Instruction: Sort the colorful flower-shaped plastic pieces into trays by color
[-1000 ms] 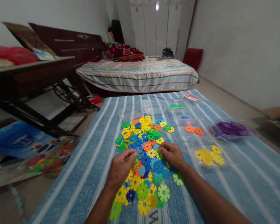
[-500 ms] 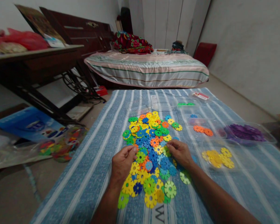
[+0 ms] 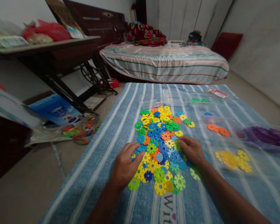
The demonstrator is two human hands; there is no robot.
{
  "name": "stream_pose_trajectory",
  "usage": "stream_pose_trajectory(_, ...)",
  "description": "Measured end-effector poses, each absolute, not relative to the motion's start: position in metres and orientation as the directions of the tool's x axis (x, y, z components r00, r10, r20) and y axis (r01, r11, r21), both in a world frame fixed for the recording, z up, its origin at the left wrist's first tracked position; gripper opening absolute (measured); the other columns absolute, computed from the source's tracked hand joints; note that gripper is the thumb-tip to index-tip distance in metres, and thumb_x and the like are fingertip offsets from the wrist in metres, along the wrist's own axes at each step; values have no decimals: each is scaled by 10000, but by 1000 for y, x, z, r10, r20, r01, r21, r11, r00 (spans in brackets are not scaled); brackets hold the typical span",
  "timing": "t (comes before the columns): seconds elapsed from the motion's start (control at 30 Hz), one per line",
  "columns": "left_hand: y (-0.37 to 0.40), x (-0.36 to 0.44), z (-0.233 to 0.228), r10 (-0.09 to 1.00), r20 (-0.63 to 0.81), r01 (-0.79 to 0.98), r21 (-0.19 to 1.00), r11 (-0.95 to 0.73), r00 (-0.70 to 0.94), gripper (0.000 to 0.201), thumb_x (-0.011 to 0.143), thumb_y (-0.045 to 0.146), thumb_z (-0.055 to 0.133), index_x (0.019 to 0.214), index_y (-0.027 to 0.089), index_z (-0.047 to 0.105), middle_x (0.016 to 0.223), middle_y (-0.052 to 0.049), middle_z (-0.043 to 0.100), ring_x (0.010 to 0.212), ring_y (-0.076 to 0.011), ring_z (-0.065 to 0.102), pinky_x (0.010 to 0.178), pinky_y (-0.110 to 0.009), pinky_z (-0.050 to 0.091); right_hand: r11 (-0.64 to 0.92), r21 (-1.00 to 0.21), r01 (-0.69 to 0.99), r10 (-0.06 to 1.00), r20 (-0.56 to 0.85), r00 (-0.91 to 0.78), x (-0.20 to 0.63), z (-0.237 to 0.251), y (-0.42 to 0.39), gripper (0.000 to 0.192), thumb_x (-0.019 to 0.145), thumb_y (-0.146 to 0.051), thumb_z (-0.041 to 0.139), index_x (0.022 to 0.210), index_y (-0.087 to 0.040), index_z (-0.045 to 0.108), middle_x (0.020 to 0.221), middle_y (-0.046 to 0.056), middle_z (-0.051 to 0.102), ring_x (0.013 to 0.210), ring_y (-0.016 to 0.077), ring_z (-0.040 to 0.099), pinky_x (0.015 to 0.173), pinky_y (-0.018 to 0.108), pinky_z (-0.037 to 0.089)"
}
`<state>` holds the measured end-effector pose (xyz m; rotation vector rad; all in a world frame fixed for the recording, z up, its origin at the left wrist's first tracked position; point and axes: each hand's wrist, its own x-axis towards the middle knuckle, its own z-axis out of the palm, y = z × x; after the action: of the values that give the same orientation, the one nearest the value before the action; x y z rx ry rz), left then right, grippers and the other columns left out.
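Striped blue cloth [image 3: 100, 146] before a bed [image 3: 163, 63] bears discs [image 3: 163, 148], left hand [image 3: 125, 165] spread, grip of right hand [image 3: 192, 150] unclear.

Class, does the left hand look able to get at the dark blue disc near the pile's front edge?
Probably yes: the dark blue disc lies uncovered, and the open left hand is close by, with nothing visibly between them.

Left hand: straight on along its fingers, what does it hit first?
Likely the blue notched disc just past the index fingertip of the left hand. Height above the discs is hard to judge from this one view, so the hand might pass over it.
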<state>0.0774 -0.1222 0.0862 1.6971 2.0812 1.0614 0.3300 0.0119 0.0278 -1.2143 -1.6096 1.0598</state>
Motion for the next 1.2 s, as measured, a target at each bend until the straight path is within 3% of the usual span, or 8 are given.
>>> stream_pose_trajectory(0.13, -165, 71, 60, 949, 272, 907, 420, 35, -163, 731, 772, 570, 667, 1372, 163, 574, 1464, -174, 557, 1344, -350, 530, 1099, -510, 476, 149, -957, 249, 977, 103, -188, 331, 28, 11, 312, 767, -511, 676, 704, -209, 723, 592, 12, 612, 550, 152, 510, 511, 272, 416)
stream_pose_trajectory(0.3, -204, 85, 27, 972, 234, 978, 207, -14, -36, 1095, 636, 601, 772, 1552, 188, 337, 1574, -194, 419, 1387, -405, 474, 1088, -537, 472, 126, -968, 217, 980, 88, -178, 331, 29, 10, 327, 749, -542, 701, 697, -220, 732, 604, 17, 624, 551, 156, 515, 512, 278, 431)
stream_pose_trajectory(0.47, -199, 105, 21, 948, 317, 990, 113, -81, 42, 1237, 606, 660, 782, 1590, 154, 228, 1594, -233, 361, 1394, -438, 454, 1054, -543, 489, 31, -992, 124, 987, 11, -159, 329, 37, 10, 401, 682, -616, 744, 675, -215, 724, 541, 4, 598, 483, 142, 507, 460, 266, 426)
stream_pose_trajectory(0.73, -160, 126, 28, 933, 322, 979, 71, -191, 158, 1079, 757, 655, 692, 1593, 159, 221, 1600, -224, 356, 1442, -388, 409, 1091, -511, 463, -60, -998, 16, 993, -61, -98, 329, 43, 13, 400, 636, -600, 778, 659, -206, 710, 481, -9, 576, 429, 131, 516, 429, 251, 440)
stream_pose_trajectory(1.2, -65, 164, 27, 914, 343, 948, 148, -280, 216, 743, 872, 515, 643, 1480, 143, 432, 1543, -203, 459, 1459, -356, 395, 1157, -571, 403, -107, -990, -93, 991, -98, -96, 330, 41, 16, 405, 654, -583, 773, 681, -185, 702, 497, -7, 598, 414, 114, 504, 425, 234, 408)
